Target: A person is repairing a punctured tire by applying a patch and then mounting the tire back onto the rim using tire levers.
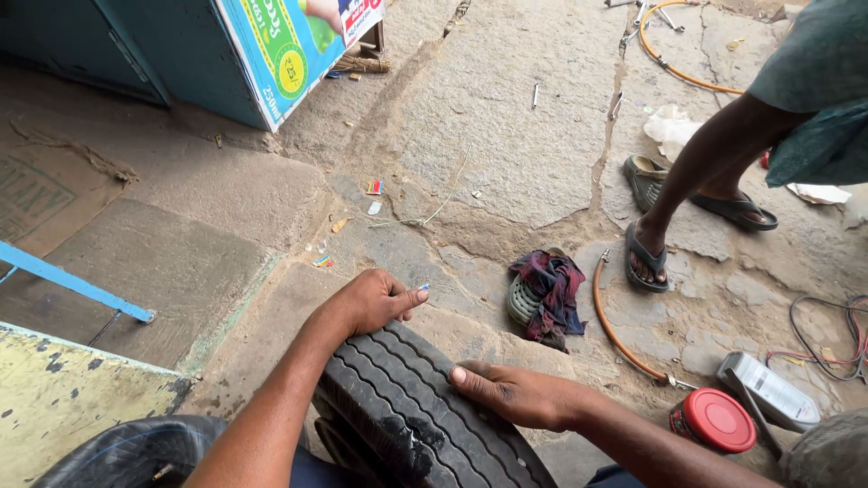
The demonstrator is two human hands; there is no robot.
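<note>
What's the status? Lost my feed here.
Left hand on tyre top edge. Right hand flat on tread. Red-lidded tin beside.
</note>
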